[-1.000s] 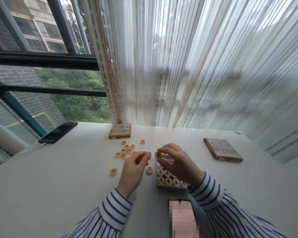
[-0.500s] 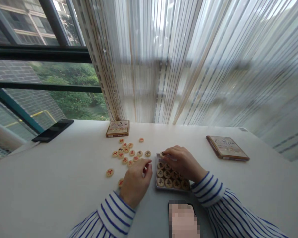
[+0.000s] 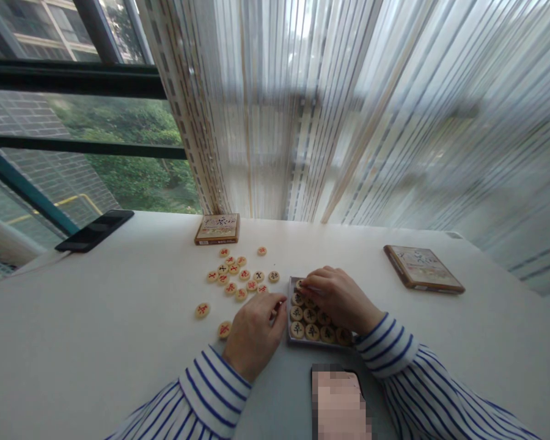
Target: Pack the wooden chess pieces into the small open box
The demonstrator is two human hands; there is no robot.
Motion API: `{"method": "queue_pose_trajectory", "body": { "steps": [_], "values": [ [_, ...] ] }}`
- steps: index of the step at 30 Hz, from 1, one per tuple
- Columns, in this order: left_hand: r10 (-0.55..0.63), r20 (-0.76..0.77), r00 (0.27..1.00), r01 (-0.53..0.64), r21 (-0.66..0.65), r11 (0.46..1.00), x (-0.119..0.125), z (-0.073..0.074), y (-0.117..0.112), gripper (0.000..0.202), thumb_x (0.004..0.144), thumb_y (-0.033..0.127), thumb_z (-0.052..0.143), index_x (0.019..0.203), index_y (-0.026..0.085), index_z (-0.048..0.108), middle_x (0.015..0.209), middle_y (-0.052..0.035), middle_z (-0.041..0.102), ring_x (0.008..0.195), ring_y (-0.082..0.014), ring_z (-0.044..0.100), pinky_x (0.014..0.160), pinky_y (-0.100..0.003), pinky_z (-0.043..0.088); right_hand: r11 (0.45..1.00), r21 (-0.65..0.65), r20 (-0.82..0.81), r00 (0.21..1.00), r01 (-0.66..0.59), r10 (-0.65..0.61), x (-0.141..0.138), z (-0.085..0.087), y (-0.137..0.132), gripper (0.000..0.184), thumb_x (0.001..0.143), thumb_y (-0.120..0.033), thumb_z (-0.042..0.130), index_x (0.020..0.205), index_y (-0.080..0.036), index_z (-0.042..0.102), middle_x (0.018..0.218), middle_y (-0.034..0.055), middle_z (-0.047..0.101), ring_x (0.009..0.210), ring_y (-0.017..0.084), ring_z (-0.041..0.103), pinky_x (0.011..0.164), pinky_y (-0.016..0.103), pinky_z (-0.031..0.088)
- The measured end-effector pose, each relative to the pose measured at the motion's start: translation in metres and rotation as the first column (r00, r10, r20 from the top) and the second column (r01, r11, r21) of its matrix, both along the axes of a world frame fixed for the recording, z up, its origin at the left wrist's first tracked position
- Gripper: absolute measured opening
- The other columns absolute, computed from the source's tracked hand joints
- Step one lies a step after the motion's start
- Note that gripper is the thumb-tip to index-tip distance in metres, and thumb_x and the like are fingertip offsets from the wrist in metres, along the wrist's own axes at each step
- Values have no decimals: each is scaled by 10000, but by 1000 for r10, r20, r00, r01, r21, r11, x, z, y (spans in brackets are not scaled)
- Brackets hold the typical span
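Observation:
A small tray (image 3: pixel 289 340) on the white table (image 3: pixel 96 342) holds rows of round wooden chess pieces with black characters. My right hand (image 3: pixel 337 298) lies over the tray, its fingertips pressed down on a piece at the far left corner. My left hand (image 3: pixel 255 333) rests curled against the tray's left edge, and what its fingers hold is hidden. Loose chess pieces (image 3: pixel 238 278) with red and black characters lie scattered to the left of the tray. One loose piece (image 3: pixel 224 329) lies just left of my left hand.
A black phone (image 3: pixel 94 230) lies at the far left by the window. A small brown box (image 3: pixel 217 229) stands at the back, and a flat brown lid (image 3: pixel 422 268) at the right. A second phone (image 3: pixel 339 400) lies near the front edge. Striped curtains hang behind.
My right hand has carried a black-marked piece from above the table down into the tray. My left hand has drawn back from the loose pieces to the tray's left edge.

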State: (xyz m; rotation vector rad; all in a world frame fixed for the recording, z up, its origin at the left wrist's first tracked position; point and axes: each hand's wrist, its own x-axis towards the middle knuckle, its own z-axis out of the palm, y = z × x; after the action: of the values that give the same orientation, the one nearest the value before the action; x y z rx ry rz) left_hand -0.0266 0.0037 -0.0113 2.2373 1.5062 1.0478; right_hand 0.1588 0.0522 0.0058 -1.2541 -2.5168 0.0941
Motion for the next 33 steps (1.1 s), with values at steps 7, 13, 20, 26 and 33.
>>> {"method": "queue_pose_trajectory", "body": {
  "steps": [7,13,20,26,33],
  "values": [
    [-8,-7,1000,8,-18,1000,0,1,0,143,816,183,469,827,170,611,721,-35,648,681,-162,591,632,-274,460,999,-29,49,999,22,-20,-2,1,-2,214,878,-287,482,903,-207,680,850,55,670,794,157,555,724,277,392],
    [-20,-14,1000,20,-39,999,0,2,0,138,817,178,475,837,166,611,737,-36,652,697,-166,593,635,-275,456,999,-16,165,986,37,-34,-6,6,-6,234,890,-279,451,927,-217,674,866,54,673,804,169,563,714,281,392],
    [-29,-13,999,28,-37,999,0,2,0,141,814,176,479,838,164,617,740,-42,656,696,-166,591,644,-281,459,998,-10,248,967,58,-53,-9,8,-8,244,892,-270,429,946,-224,662,894,64,682,801,177,587,689,280,394],
    [-24,-11,1000,24,-50,998,0,2,0,144,816,183,473,836,170,615,740,-41,655,698,-168,595,642,-283,462,996,-33,268,961,84,-72,-10,9,-9,224,860,-218,467,978,-219,657,955,73,661,836,189,599,678,284,406],
    [-27,-21,999,26,-38,999,0,2,1,141,813,176,474,826,172,614,733,-38,654,696,-167,598,639,-277,460,997,-49,264,963,64,-49,-11,7,-10,254,856,-214,469,1059,-219,621,951,82,648,847,188,591,700,295,400]
  ]
}}
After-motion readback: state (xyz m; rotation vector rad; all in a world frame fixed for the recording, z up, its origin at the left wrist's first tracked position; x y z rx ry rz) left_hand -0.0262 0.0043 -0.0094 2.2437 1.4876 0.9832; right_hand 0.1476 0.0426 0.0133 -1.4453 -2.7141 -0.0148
